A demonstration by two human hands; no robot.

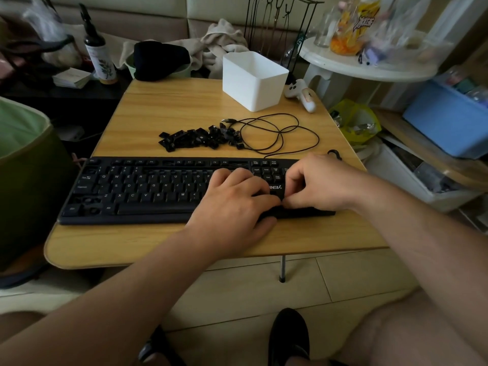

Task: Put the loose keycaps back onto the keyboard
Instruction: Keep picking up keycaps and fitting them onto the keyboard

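Observation:
A black keyboard (148,190) lies across the near half of the wooden table (184,104), with gaps in its number row and at its lower left. A pile of loose black keycaps (196,138) sits just behind it. My left hand (235,204) rests on the keyboard's right-hand part, fingers bent over the keys. My right hand (317,183) is beside it with its fingers curled down, pinching at a spot near the arrow-key area. Whatever sits under the fingertips is hidden, and the numeric pad is covered by my right hand.
The keyboard's black cable (277,133) loops on the table behind the right side. A white bin (253,80) and a white controller (303,95) stand at the back. A green basket (23,159) is left of the table; shelves and boxes are to the right.

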